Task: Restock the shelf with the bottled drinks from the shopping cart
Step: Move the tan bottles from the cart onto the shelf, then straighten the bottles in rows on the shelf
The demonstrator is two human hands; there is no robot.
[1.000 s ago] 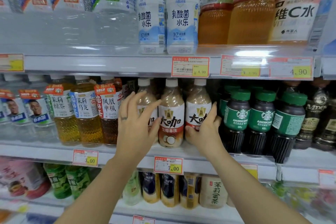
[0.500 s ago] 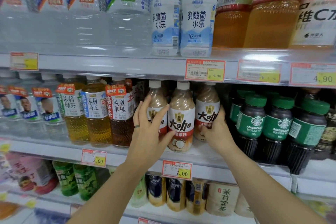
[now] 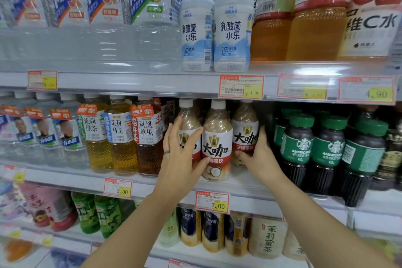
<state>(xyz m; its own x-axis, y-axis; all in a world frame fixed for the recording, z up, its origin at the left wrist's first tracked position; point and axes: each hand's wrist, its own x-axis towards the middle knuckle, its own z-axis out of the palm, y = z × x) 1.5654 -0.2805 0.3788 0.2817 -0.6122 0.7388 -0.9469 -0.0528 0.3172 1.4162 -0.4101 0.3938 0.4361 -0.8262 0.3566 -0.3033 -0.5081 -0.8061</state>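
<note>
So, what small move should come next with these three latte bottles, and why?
Probably draw the right bottle forward, level with the middle bottle. The right hand grips it, and it stands further back from the shelf edge than the middle one. The left hand lies flat on the left bottle.

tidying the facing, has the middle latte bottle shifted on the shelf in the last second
No. The middle latte bottle stands right above the 7.00 price tag, as it did before, with its label facing out.

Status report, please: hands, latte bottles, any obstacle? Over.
Left hand open on left bottle. Right hand grips right bottle. Both upright on shelf. Americano bottles crowd the right side.
</note>
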